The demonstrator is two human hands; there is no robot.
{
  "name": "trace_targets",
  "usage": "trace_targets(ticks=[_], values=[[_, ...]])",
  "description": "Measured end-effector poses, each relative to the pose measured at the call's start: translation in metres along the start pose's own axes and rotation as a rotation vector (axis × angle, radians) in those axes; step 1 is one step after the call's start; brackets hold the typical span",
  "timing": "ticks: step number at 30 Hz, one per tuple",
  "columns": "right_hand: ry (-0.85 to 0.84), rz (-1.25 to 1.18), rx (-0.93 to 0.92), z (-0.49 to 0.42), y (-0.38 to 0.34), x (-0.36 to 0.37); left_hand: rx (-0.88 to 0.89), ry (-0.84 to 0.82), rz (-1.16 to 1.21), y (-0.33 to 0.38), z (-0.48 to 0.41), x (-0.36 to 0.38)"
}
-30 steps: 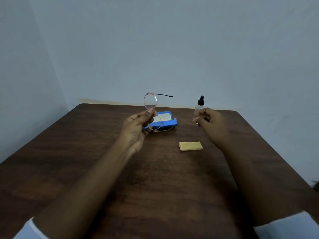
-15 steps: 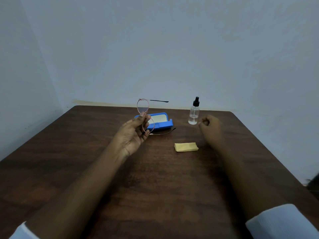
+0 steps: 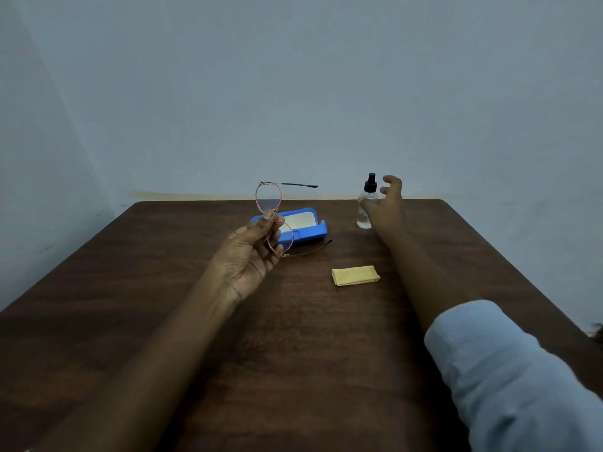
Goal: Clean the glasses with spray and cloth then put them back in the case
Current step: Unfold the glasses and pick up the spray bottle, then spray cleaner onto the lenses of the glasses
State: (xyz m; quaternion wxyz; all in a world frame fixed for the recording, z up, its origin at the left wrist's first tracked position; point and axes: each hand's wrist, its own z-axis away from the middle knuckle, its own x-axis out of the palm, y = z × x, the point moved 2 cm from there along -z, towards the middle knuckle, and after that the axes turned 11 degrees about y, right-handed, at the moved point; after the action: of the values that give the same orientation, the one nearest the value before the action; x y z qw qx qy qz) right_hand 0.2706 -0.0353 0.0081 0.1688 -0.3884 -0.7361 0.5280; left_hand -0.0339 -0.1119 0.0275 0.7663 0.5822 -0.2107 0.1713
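Dark brown wooden counter (image 3: 293, 353) fills the lower frame, its far edge against a plain pale blue-grey wall (image 3: 293, 93). The light is dim.

Centre of the frame, a blue case (image 3: 306, 234) lies open on the counter with its pale lining facing up. Lower right of it, well apart, is a folded yellow cloth (image 3: 355, 275), lying flat with nothing touching it. A light blue sleeve (image 3: 505, 370) comes in from the lower right corner, bare forearm stretching up toward the back.

Now the glasses (image 3: 268, 199): they're up off the counter, turned on end, one round pink-rimmed lens above the other, both arms pointing right. The left hand (image 3: 251, 252) pinches them at the bridge between thumb and fingertips, just in front of the case, hiding its left end. The lower arm of the frame crosses in front of the case.

Over at upper right, the clear spray bottle (image 3: 364, 215) with its black top stands upright on the counter. The right hand (image 3: 386, 207) is right at it, fingers spread and loosely curved on the bottle's right side, thumb overlapping the clear body. Whether it actually touches, I cannot tell.
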Motion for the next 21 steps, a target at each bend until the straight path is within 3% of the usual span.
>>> trace_targets(ticks=[4, 9, 12, 17, 21], values=[[-0.038, -0.123, 0.063, 0.006, 0.003, 0.001, -0.014, 0.012, 0.015, 0.000, 0.000, -0.001], [0.066, -0.213, -0.002, 0.024, -0.013, -0.013, -0.048, 0.002, 0.032, 0.000, 0.001, -0.001], [0.029, -0.403, 0.123, 0.048, -0.040, -0.027, -0.067, -0.007, 0.044, 0.001, 0.002, -0.001], [-0.376, -0.890, 0.323, 0.112, -0.077, -0.059, -0.039, -0.084, 0.055, 0.002, 0.013, 0.007], [-0.654, -0.954, 0.355, 0.142, -0.094, -0.072, 0.003, -0.130, 0.041, -0.001, 0.021, 0.013]])
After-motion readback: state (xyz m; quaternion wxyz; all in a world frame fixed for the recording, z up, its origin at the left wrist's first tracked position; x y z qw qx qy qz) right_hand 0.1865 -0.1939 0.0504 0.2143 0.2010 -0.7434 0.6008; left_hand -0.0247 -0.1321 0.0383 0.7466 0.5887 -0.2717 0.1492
